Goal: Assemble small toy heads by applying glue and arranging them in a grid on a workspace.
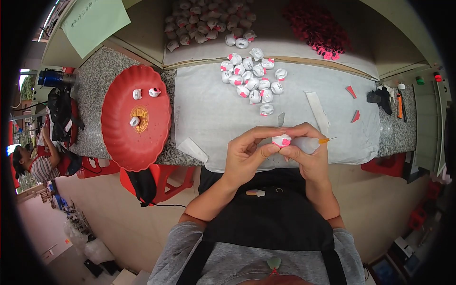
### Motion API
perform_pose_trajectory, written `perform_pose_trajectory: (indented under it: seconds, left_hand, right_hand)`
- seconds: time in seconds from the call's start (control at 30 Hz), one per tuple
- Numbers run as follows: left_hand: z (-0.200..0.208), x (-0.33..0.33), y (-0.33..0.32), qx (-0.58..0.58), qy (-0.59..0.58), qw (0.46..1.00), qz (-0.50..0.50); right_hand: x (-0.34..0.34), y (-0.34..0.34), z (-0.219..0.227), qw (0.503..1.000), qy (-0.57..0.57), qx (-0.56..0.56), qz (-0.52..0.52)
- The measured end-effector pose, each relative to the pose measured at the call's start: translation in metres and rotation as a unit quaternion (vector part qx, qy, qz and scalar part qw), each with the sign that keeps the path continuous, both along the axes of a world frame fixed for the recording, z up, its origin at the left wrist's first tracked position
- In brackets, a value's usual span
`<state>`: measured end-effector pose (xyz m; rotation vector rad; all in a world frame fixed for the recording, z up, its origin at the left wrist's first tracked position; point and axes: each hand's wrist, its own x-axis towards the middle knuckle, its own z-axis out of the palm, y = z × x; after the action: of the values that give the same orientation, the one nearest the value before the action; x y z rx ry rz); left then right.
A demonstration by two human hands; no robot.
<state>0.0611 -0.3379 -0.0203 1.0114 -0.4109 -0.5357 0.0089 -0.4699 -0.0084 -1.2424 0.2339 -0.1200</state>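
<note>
Above the near edge of the paper-covered table, a small round white piece with a pink patch [281, 141] sits between my two hands. My left hand [243, 154] is closed on it with thumb and fingers. The thumb and fingertips of my right hand [312, 162] also touch the piece. Tucked in that right hand is a translucent squeeze bottle [306, 144], its orange needle tip pointing right. Beyond my hands lies a group of similar white pieces [254, 78], many with pink patches.
At left stands a red scalloped tray [110, 109] holding 3 white pieces. More white pieces [204, 21] and a heap of pink bits [323, 33] fill the shelf behind. Paper strips [317, 111], red scraps [355, 116] and an orange cutter [399, 105] lie rightward. Someone sits far left.
</note>
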Motion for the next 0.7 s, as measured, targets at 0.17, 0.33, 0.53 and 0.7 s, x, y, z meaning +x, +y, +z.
perform_pose_trajectory:
  seconds: [0.17,0.33,0.53,0.7]
  left_hand:
    - [0.003,-0.001,0.0,0.034,-0.005,0.999,0.016]
    - [-0.001,-0.005,0.0,0.047,-0.022,0.998,0.035]
    - [0.002,0.001,-0.002,0.053,-0.018,0.998,0.039]
    - [-0.008,-0.002,0.002,-0.017,-0.03,0.999,0.028]
  right_hand:
    - [0.002,-0.001,0.005,1.0,0.011,0.02,0.005]
    - [0.003,0.0,0.002,1.0,-0.003,-0.005,0.005]
    - [0.01,0.001,0.002,1.0,0.015,0.023,0.0]
    - [0.003,0.004,0.003,0.999,0.006,0.035,0.013]
